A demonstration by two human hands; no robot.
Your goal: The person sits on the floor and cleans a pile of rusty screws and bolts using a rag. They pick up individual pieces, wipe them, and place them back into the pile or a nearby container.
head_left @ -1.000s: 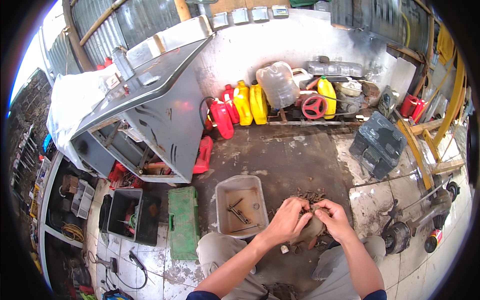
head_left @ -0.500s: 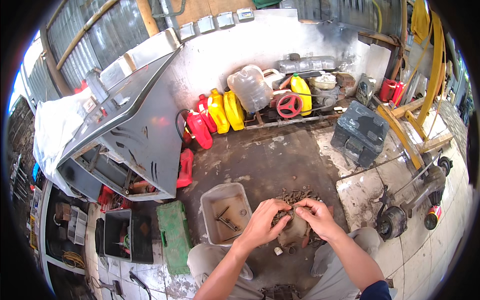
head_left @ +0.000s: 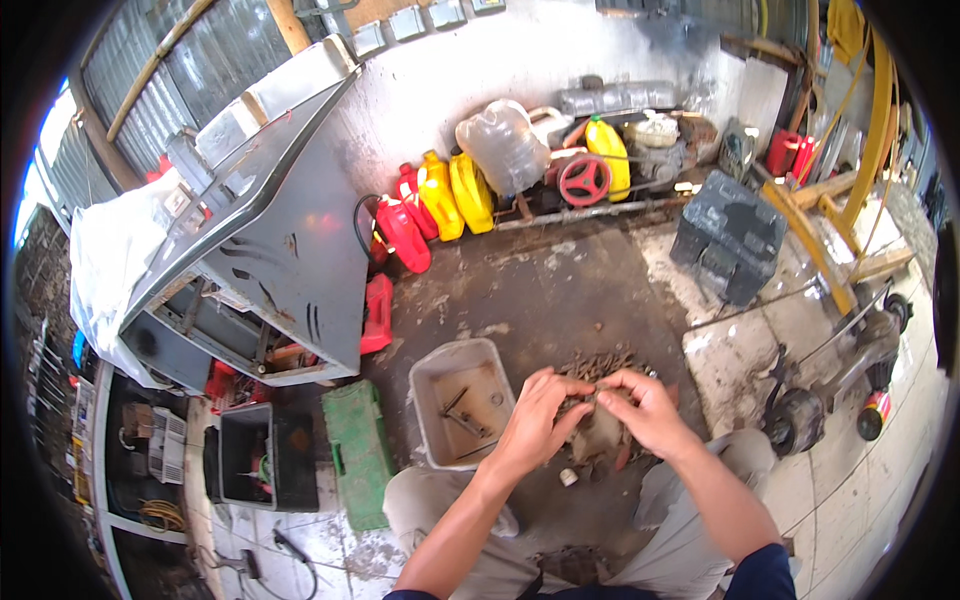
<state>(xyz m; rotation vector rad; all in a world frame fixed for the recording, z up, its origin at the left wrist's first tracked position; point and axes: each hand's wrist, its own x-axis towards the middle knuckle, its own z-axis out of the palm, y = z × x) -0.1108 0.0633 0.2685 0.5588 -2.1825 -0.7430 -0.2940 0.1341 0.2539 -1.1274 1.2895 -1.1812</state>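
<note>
My left hand [head_left: 535, 425] and my right hand [head_left: 648, 412] meet over a heap of small rusty metal parts [head_left: 612, 366], which look like bolts and nuts. Thumbs and fingertips of both pinch together at a small thing, too small and covered to make out. Below them lies a tan, flat-looking piece [head_left: 600, 436] among the loose parts. Left of my hands stands a grey plastic basin [head_left: 424, 405], holding a few long bolts or rods [head_left: 462, 418] and a small ring. A small white piece [head_left: 568, 477] lies on the floor near my left wrist.
A green case [head_left: 357, 450] and a black crate [head_left: 295, 470] stand at left, under a grey metal cabinet [head_left: 290, 240]. Red and yellow jerrycans [head_left: 440, 195] line the wall. A black toolbox [head_left: 730, 235] and a greasy machine part [head_left: 797, 418] sit at right.
The view has shifted slightly, so the surroundings sit a little higher and to the right around my hands. Both hands keep pinching close together over the heap.
</note>
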